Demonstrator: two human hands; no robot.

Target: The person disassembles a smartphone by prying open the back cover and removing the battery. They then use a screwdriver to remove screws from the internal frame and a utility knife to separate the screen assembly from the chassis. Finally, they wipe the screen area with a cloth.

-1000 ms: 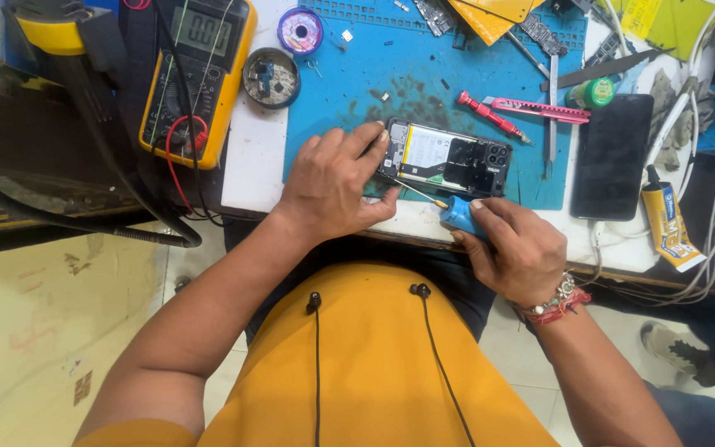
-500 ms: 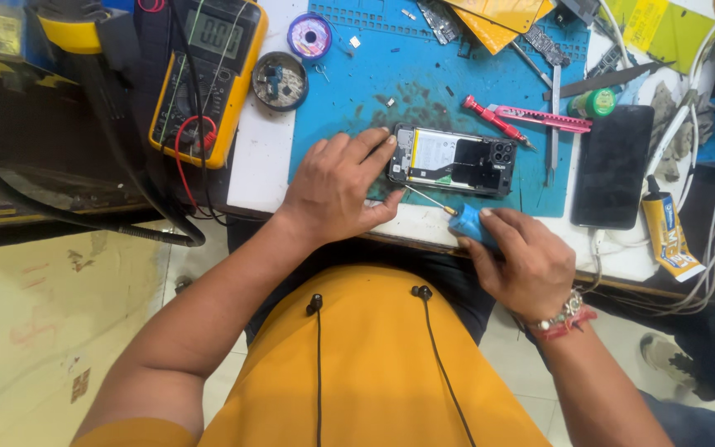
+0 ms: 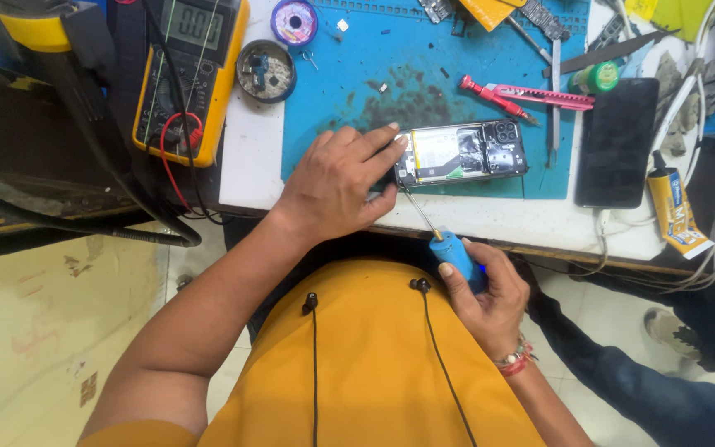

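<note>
The opened black smartphone with its back cover off (image 3: 462,151) lies flat on the blue rubber work mat (image 3: 349,74), near the front edge of the white counter (image 3: 250,165). I judge it light but fragile: the bare battery and board inside want no pressure, so the stiff outer frame is the place to take hold. My left hand (image 3: 333,186) rests on the mat with its fingers (image 3: 374,141) spread narrow, pressing the phone's left end to steady it. My right hand (image 3: 482,298) is wrapped closed around the blue-handled precision screwdriver (image 3: 448,248), its thin metal shaft angled up so the tip meets the phone's lower left corner.
</note>
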